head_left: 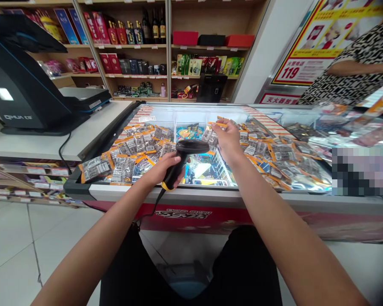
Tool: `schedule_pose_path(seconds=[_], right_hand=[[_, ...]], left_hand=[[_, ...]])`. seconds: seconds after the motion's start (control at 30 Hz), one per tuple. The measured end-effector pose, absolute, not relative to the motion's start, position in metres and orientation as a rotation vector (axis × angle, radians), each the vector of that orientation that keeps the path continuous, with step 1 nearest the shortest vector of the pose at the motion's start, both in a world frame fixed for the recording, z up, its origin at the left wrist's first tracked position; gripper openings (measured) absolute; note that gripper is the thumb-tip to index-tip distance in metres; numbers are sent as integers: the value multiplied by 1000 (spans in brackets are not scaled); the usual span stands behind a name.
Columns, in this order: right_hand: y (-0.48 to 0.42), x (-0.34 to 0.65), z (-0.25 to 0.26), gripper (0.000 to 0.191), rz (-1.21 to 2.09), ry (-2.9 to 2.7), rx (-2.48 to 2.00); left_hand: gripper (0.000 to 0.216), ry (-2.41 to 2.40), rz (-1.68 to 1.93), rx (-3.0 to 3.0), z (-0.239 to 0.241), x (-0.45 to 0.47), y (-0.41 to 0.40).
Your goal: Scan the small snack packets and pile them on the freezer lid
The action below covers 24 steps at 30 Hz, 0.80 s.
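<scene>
Shop shelves (159,46) back a freezer (230,214) where the left hand (162,169) grips a scanner (180,155) whose hanging cord (157,199) could snag on the rim (115,191), and the right hand (230,139) pinches one packet (210,137) between loose heaps (137,143), an edge hold liable to slip

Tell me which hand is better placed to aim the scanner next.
Probably the left hand: it grips the scanner by its handle, while the right hand pinches a packet.
</scene>
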State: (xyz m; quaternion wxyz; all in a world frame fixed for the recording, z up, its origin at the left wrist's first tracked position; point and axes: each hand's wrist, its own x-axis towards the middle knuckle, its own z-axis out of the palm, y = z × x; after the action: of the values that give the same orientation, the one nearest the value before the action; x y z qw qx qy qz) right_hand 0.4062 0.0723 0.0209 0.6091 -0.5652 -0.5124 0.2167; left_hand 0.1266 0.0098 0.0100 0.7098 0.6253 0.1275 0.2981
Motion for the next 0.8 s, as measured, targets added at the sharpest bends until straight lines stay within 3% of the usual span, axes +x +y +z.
schedule_pose_path(seconds=[0.13,0.27,0.4,0.8], right_hand=[[61,395,24,46,607,-1286,-1479],[28,381,25,36,322,-1683,-1614],[-4,366,19,26,289,-2061,-1612],[13,311,10,38,387,-2311,-1247]], left_hand=[[71,334,874,1365,13,128,12],[68,404,1145,1277,15,129,13],[61,477,1371,1157,16,130,12],[61,495,1363,1166,16,130,13]])
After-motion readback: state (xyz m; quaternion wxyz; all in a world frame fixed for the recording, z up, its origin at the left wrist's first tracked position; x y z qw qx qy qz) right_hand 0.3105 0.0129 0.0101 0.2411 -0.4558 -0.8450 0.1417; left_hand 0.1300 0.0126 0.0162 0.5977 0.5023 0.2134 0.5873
